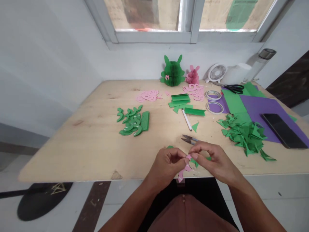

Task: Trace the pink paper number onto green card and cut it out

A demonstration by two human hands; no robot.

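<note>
At the table's front edge, my left hand (169, 164) pinches a pink paper cutout (181, 175) between thumb and fingertips. My right hand (214, 160) grips the top of the same cutout from the other side, its fingers also pinched. White strips show on the pink paper, which hangs down over the edge. Just beyond my hands lie thread snips (189, 139), blades pointing left, their handles partly hidden by my right hand. Green paper scraps (194, 162) lie under and between my hands, mostly covered.
Green cutouts (134, 122) are piled at left, pink cutouts (148, 96) behind. A white marker (186, 120), tape rolls (214, 108), green scraps (246, 133), a phone (283, 130) and black scissors (233, 88) lie rightward. Paper figures (172, 74) and a fan (216, 72) stand at the back.
</note>
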